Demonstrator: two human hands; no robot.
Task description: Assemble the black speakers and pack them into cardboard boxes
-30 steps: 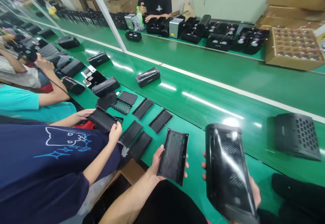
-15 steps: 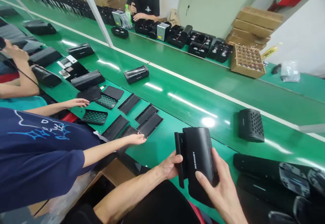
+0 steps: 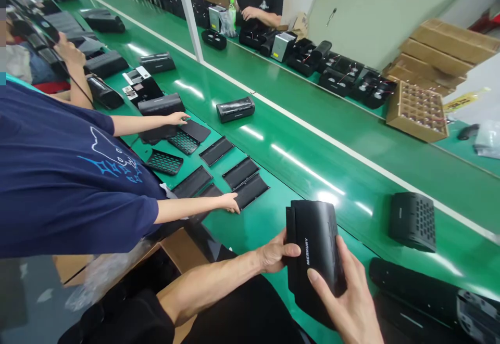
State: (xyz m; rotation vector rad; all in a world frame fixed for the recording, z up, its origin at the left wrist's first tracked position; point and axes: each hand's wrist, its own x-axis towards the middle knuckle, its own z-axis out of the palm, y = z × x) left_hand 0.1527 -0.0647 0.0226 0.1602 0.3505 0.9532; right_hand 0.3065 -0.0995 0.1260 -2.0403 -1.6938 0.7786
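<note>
On black casing, white lettering (MERKURY)

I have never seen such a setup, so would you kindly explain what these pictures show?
There is no robot here: these are a person's two bare hands, seen by a camera worn on the head, looking forward and down. The left hand and right hand together hold a black case lettered MERKURY. On the green table to the left lie flat black panels and covers with holes; a co-worker's hand is at one panel's edge. Beyond the table, a long green strip carries more black cases, and a carton of small parts stands on the far side.
</note>
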